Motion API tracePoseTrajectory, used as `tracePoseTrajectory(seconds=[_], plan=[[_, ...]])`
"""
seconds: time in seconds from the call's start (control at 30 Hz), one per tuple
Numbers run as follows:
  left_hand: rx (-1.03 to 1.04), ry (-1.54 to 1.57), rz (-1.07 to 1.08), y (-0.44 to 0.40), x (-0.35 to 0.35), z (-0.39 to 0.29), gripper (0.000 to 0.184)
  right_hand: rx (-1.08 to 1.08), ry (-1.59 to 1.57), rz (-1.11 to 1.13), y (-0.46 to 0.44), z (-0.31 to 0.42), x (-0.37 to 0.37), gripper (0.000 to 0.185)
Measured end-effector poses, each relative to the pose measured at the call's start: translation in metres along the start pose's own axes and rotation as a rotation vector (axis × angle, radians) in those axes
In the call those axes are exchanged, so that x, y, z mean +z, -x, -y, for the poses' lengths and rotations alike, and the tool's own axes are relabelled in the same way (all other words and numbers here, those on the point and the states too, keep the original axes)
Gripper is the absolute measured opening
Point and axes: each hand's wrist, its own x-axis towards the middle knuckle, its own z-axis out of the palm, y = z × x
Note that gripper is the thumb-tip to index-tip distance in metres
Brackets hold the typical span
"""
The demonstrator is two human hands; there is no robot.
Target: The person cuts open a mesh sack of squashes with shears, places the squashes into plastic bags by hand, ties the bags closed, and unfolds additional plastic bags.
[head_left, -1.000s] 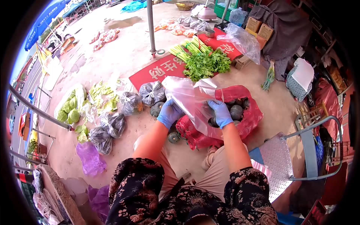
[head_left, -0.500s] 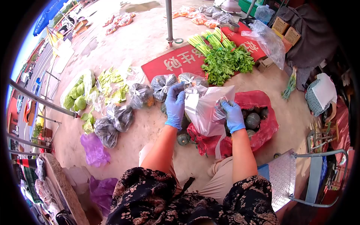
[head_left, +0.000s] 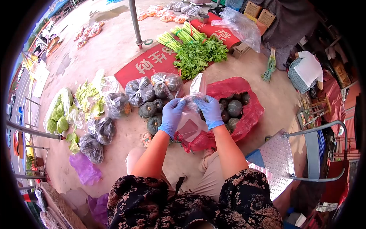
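At the left edge of the red mesh sack [head_left: 251,114], I count two gloved hands, left hand [head_left: 172,115] and right hand [head_left: 210,111], fingers pinched on one plastic bag [head_left: 189,124]. Left of sack: at least three loose squashes [head_left: 154,124], five tied bags [head_left: 139,91]. Inside sack: more squashes [head_left: 234,108], partly hidden, count uncertain. Bag's mouth hard to make out.

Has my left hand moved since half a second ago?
Yes: judged against the red mesh sack, your left hand has shifted rightward in view, closer to it.
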Motion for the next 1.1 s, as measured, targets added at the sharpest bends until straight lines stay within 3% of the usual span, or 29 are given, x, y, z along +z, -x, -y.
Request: tracePoseTrajectory(seconds=[0.13, 0.27, 0.37, 0.43, 0.57, 0.6, 0.67, 0.73, 0.77, 0.8, 0.87, 0.97, 1.0, 1.1], plan=[[-0.057, 0.288, 0.033, -0.005, -0.017, -0.007, 0.015, 0.07, -0.035, 0.081, 0.002, -0.003, -0.004, 0.032], [-0.166, 0.115, 0.379, 0.01, -0.001, -0.013, 0.014, 0.04, -0.041, 0.129, 0.003, -0.011, 0.0, 0.033], [-0.066, 0.021, 0.261, 0.008, -0.003, 0.003, 0.011, 0.015, -0.024, 0.152, 0.007, -0.004, 0.005, 0.039], [-0.004, 0.016, 0.109, 0.004, -0.008, -0.009, 0.01, -0.034, 0.195, 0.184, -0.003, -0.02, -0.001, 0.038], [0.028, 0.338, -0.19, -0.018, -0.04, -0.013, 0.007, -0.166, 0.656, 0.1, -0.003, -0.008, -0.01, 0.022], [0.026, 0.475, -0.211, -0.021, -0.047, -0.012, 0.009, -0.214, 0.588, 0.02, -0.011, -0.022, -0.011, 0.03], [-0.051, 0.667, -0.16, -0.022, -0.048, -0.014, 0.01, -0.054, 0.244, -0.014, -0.02, -0.039, -0.011, 0.016], [-0.24, 0.785, -0.138, -0.023, -0.05, -0.014, 0.013, 0.264, -0.47, -0.092, -0.016, -0.015, -0.007, 0.011], [-0.252, 0.696, -0.257, -0.031, -0.063, 0.004, 0.018, 0.312, -0.784, 0.023, -0.027, -0.033, -0.014, 0.01], [-0.193, 0.627, -0.263, -0.029, -0.059, 0.001, 0.019, 0.514, -1.078, 0.05, -0.036, -0.042, -0.02, 0.012], [-0.075, 0.486, -0.271, -0.02, -0.045, -0.021, 0.019, 0.629, -1.174, -0.046, -0.045, -0.036, -0.025, 0.013], [0.142, 0.192, -0.427, -0.023, -0.068, -0.017, 0.017, 0.375, -0.959, 0.147, -0.029, -0.017, -0.049, 0.021], [0.22, 0.116, -0.469, -0.026, -0.082, -0.015, 0.018, 0.357, -0.793, -0.121, -0.026, 0.002, -0.045, 0.026], [0.179, 0.004, -0.641, -0.017, -0.1, -0.044, 0.014, 0.107, -0.588, -0.302, -0.023, 0.015, -0.066, 0.023]])
